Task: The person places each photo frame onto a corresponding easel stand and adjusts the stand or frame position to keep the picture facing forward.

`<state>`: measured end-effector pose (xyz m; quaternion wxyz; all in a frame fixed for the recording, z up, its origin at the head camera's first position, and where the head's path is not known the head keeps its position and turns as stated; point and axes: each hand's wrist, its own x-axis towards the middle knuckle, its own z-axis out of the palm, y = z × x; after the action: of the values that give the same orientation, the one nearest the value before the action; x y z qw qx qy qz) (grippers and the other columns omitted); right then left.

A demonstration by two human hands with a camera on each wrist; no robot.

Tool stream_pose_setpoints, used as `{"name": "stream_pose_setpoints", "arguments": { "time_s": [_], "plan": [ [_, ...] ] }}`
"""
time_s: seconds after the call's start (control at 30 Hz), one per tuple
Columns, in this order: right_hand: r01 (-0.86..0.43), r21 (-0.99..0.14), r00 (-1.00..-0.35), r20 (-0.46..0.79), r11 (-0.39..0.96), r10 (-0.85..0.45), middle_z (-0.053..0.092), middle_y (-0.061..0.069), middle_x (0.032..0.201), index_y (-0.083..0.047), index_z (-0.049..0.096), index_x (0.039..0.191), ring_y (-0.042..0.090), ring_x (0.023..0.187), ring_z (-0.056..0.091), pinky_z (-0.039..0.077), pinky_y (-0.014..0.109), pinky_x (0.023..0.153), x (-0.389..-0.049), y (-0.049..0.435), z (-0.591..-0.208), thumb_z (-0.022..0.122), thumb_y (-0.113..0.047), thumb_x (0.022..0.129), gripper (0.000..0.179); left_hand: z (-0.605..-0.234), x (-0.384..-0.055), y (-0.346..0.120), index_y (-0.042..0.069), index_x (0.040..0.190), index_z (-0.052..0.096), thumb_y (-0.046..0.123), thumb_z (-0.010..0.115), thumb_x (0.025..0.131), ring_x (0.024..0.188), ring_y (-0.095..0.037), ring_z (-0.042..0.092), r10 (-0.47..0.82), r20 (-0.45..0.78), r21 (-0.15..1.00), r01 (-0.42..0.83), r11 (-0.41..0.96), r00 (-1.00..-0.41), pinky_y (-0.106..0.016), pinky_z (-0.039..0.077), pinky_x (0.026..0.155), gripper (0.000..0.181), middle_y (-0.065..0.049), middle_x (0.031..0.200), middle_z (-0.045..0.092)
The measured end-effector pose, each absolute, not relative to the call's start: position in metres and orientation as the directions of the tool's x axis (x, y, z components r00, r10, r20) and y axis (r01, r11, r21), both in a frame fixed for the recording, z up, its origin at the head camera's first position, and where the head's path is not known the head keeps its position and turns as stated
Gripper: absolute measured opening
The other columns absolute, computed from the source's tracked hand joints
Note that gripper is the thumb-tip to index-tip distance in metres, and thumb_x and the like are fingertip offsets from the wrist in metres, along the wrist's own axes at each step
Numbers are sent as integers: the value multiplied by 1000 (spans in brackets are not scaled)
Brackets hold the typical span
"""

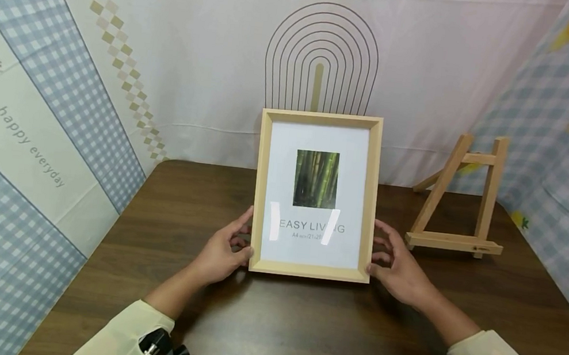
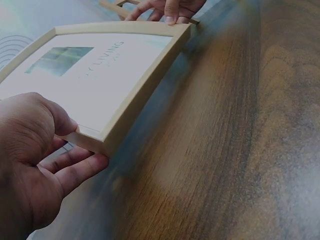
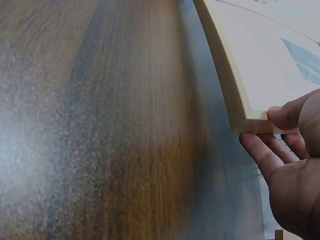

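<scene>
A light wood picture frame (image 1: 308, 270) stands nearly upright between the two hands, its front toward me. Behind the glass is a white sheet with a small bamboo picture (image 1: 316, 179) and the words EASY LIVING. My left hand (image 1: 225, 250) grips the lower left side, thumb on the front edge and fingers reaching behind. On the opposite side my right hand (image 1: 400, 269) holds the lower right corner the same way. In the left wrist view the thumb (image 2: 62, 121) presses the frame's face while fingertips lie against its outer edge. The right wrist view shows a matching pinch.
A small wooden easel (image 1: 453, 242) stands on the brown wood table (image 1: 269, 326) to the right of the right hand. White cloth (image 1: 211, 77) hangs behind, with blue checked cloth (image 1: 85, 139) at the left and more at the right.
</scene>
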<state>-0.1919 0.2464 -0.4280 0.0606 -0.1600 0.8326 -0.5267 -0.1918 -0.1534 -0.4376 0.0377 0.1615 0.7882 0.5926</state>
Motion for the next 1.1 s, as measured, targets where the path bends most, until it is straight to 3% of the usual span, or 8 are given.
{"name": "stream_pose_setpoints", "arguments": {
  "time_s": [0.2, 0.53, 0.9, 1.1],
  "plan": [
    [-228, -893, -943, 102, 389, -318, 36, 30, 150, -15, 13, 163, 42, 115, 61, 58, 33, 81, -194, 246, -429, 66, 12, 91, 94, -439, -193, -151, 23, 164, 28, -12, 65, 92, 94, -31, 66, 296, 204, 927, 281, 248, -933, -35, 61, 67, 88, -21, 127, 58],
    [-246, -897, -945, 138, 368, -297, 36, 32, 149, -13, 12, 162, 46, 116, 59, 58, 33, 81, -196, 244, -427, 63, 14, 91, 92, -438, -194, -146, 17, 163, 29, -12, 67, 92, 97, -30, 67, 284, 284, 877, 368, 309, -916, -45, 56, 85, 86, -22, 128, 59],
    [-259, -885, -950, 161, 388, -267, 41, 29, 147, -15, 13, 162, 45, 118, 59, 58, 33, 82, -199, 243, -427, 63, 14, 91, 92, -437, -196, -143, 20, 164, 27, -11, 66, 93, 102, -32, 66, 273, 310, 854, 393, 341, -910, -47, 56, 84, 87, -20, 130, 59],
    [-266, -886, -949, 174, 379, -261, 41, 30, 146, -12, 12, 161, 47, 117, 58, 58, 32, 80, -200, 243, -430, 62, 16, 90, 91, -438, -197, -143, 21, 164, 27, -11, 67, 93, 103, -32, 65, 268, 325, 848, 405, 343, -907, -35, 58, 75, 88, -21, 131, 59]
  ]
}}
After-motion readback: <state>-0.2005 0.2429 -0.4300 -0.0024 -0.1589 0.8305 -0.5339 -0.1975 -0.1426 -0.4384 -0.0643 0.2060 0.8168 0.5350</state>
